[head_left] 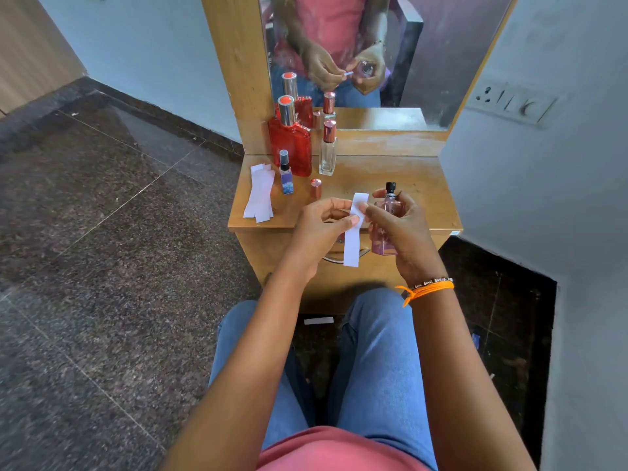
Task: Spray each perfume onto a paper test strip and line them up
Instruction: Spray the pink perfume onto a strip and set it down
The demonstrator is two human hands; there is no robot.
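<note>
Wooden counter [407, 185]: three bottles beyond grips. Left hand [319, 226] pinches white paper strip [353, 232]; right hand [401, 226] clasps pink glass perfume bottle [387, 215].

Pink tee [339, 448], blue jeans [377, 362], orange thread + beaded bracelet [429, 287] on rt wrist; arms bare.

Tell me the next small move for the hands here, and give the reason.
Probably press the black spray nozzle of the pink glass perfume bottle toward the white paper test strip. The right hand grips the uncapped bottle, the left hand pinches the strip right beside it, and the copper-coloured cap already stands on the wooden dressing table.
</note>
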